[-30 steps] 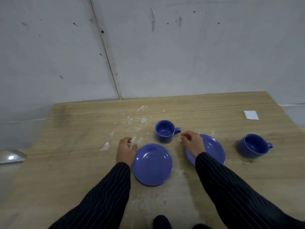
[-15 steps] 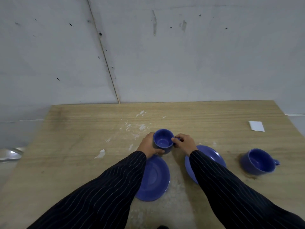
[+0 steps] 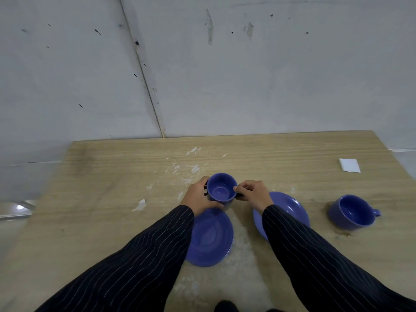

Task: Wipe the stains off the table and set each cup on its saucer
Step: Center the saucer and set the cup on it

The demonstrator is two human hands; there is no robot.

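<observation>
A small blue cup [image 3: 221, 191] is held between both hands just beyond the left blue saucer [image 3: 210, 238]. My left hand [image 3: 198, 197] wraps its left side and my right hand [image 3: 252, 193] pinches its handle on the right. A second blue saucer [image 3: 290, 209] lies to the right, partly under my right sleeve. A larger blue cup [image 3: 351, 212] stands on the table at the far right, off any saucer, with a brown stain under it. White stains [image 3: 191, 170] are smeared on the wooden table [image 3: 101, 199] beyond the held cup.
A folded white cloth [image 3: 349, 165] lies near the table's far right corner. More whitish smears [image 3: 243, 251] run between the saucers toward me, and a white scrap [image 3: 140, 204] lies to the left. A grey wall stands right behind the table.
Both hands left the saucers, reached forward and closed on the small blue cup, which now seems slightly lifted and nearer the left saucer. My view has tilted upward.
</observation>
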